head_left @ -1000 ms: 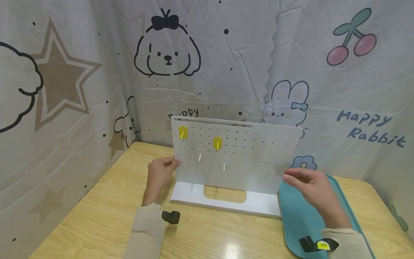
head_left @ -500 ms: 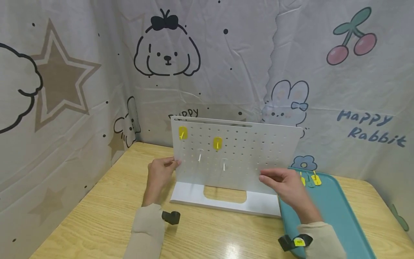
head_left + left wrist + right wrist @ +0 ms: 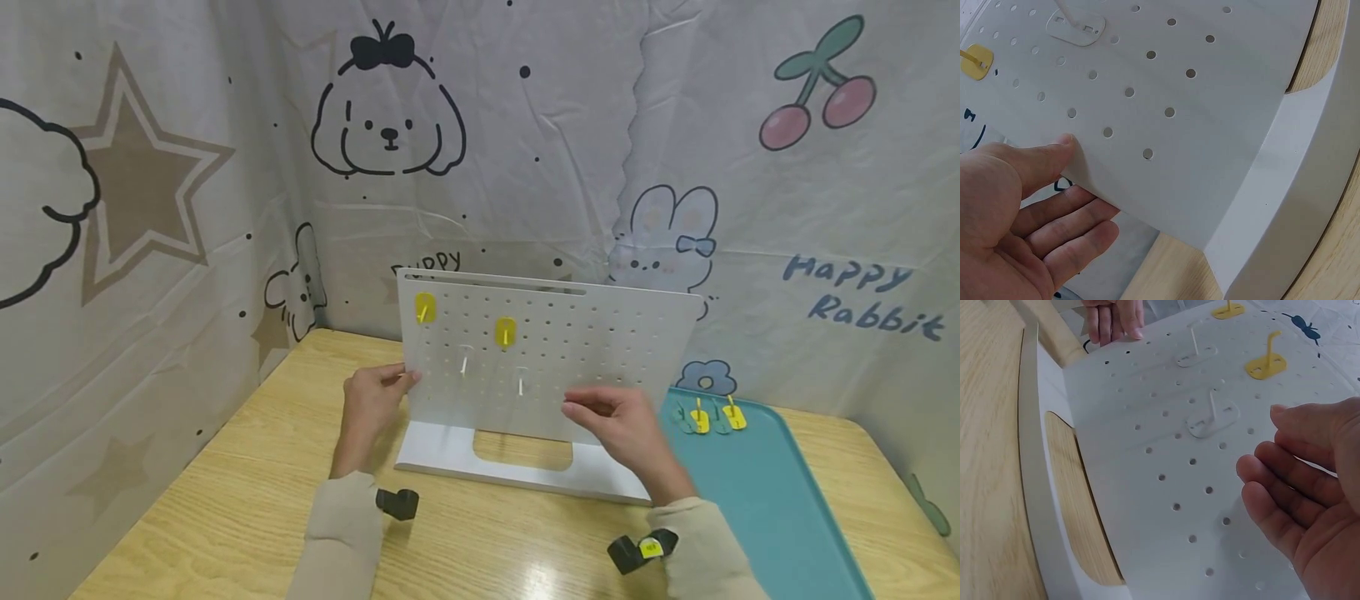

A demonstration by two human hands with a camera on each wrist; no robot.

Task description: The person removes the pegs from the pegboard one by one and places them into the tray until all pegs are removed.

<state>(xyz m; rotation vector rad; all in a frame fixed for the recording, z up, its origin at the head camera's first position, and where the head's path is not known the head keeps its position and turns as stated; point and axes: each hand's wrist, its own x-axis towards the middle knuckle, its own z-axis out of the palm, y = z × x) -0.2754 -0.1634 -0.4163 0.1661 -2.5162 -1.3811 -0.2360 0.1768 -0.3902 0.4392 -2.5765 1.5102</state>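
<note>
A white pegboard [image 3: 592,358] stands upright on its base. My left hand [image 3: 372,404] pinches its left edge, thumb on the front and fingers behind, as the left wrist view shows. Two yellow hooks [image 3: 425,308] are mounted at the upper left and upper middle. Lower down sit two hooks with clear backplates and whitish pegs; one clear hook [image 3: 1213,419] shows plainly in the right wrist view. My right hand [image 3: 618,425] hovers before the board's lower right half, fingers loosely bent. Nothing shows between its thumb and fingers [image 3: 1285,500].
On the right lies a teal tray [image 3: 765,508], partly behind my right forearm. Several yellow and clear hooks [image 3: 700,417] rest at its far end. The base [image 3: 442,450] has a cutout showing the wooden table [image 3: 225,508]. A printed curtain [image 3: 525,167] hangs behind.
My right hand has moved left from over the tray to in front of the pegboard, uncovering the hooks on the tray. My left hand and the mounted hooks stay put.
</note>
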